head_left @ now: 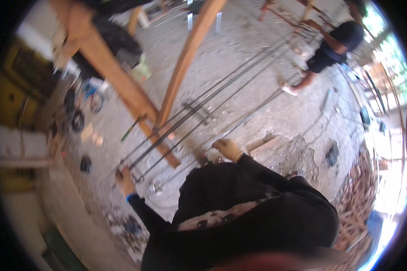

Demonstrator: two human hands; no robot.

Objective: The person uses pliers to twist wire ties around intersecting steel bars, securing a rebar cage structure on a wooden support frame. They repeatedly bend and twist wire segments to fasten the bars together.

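Holding long rods point(169, 132) in the left hand point(126, 181) — with the right hand point(229, 149) by another rod point(249, 116), too blurry to tell if gripping.

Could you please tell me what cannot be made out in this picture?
All in the head view:
Left hand: blur and small size hide its exact grip at the long rods.
Right hand: blur hides whether its fingers touch a rod.
Rods' far ends: too small and blurred near the co-worker.
Slanted wooden post: its top is cut off by the upper edge.
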